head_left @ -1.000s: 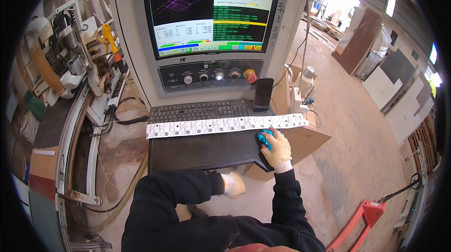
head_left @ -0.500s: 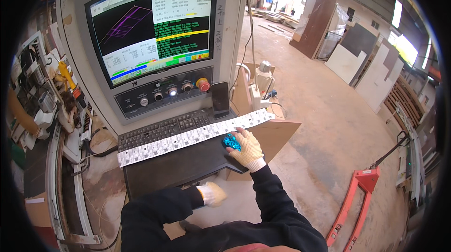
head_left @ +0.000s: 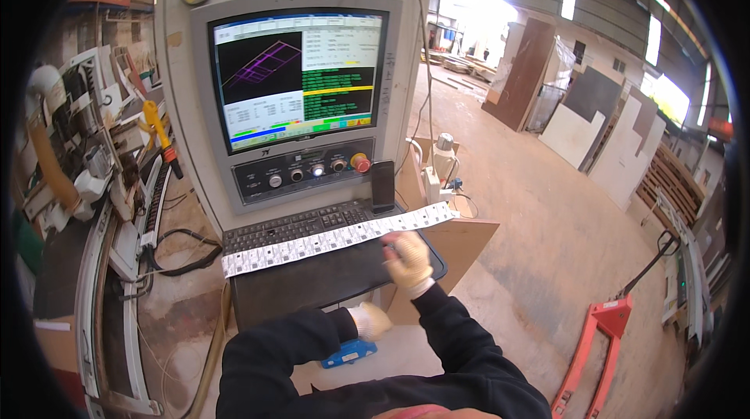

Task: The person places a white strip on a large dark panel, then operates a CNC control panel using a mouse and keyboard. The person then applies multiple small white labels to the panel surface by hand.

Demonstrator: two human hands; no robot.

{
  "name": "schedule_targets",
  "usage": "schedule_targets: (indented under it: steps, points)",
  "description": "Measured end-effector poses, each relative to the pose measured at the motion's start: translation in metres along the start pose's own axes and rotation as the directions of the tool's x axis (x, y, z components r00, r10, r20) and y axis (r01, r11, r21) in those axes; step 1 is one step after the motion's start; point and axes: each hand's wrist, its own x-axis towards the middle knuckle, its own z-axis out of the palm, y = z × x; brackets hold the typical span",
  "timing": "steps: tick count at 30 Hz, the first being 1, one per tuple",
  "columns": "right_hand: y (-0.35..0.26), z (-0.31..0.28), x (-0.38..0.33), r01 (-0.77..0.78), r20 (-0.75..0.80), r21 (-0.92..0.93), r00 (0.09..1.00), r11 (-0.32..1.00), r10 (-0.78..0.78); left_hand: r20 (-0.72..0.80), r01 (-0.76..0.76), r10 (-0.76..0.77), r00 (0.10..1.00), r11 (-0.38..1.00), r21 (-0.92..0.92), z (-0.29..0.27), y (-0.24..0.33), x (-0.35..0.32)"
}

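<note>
My right hand, in a pale work glove, hovers blurred over the right end of the black console shelf, its fingertips close to a long white paper strip. Whatever lies under it is hidden. My left hand, also gloved, is curled into a fist just below the shelf's front edge and holds nothing that I can see. The strip lies across a black keyboard. Above are a row of knobs with a red round button and a lit monitor. A dark phone leans against the console.
Machine parts, cables and a yellow-handled tool crowd the left. A blue object lies on the floor below the shelf. A red pallet jack stands at lower right. Boards lean against the far right wall on the concrete floor.
The view has tilted up and closer to the console. My right hand lifted from the blue mouse toward the paper strip, and the mouse is no longer visible. My left hand stays low.
</note>
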Motion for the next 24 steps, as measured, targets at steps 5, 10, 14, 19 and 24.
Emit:
schedule_targets:
  steps: [5, 10, 14, 19, 24]
  points:
    - [-0.098, 0.047, 0.039, 0.42, 0.464, 0.284, 0.727, 0.862, -0.507, -0.524, 0.085, -0.16, 0.837, 0.983, -0.164, 0.002, 0.034, -0.07]
    - [-0.187, 0.121, 0.061, 0.601, 0.493, 0.558, 0.314, 0.572, -0.811, -0.684, 0.477, -0.412, 0.603, 0.873, -0.105, 0.062, 0.033, -0.114]
    - [-0.257, 0.212, 0.048, 0.614, 0.48, 0.692, 0.002, 0.38, -0.877, -0.672, 0.482, -0.657, 0.341, 0.736, -0.475, 0.103, 0.022, -0.145]
    - [-0.309, 0.329, -0.017, 0.563, 0.588, 0.723, -0.199, 0.4, -0.784, -0.807, 0.473, -0.544, 0.229, 0.787, -0.396, 0.147, 0.007, -0.143]
    - [-0.295, 0.38, -0.071, 0.465, 0.756, 0.651, -0.469, 0.6, -0.457, -0.732, 0.331, -0.671, 0.12, 0.722, -0.608, 0.173, -0.001, -0.124]
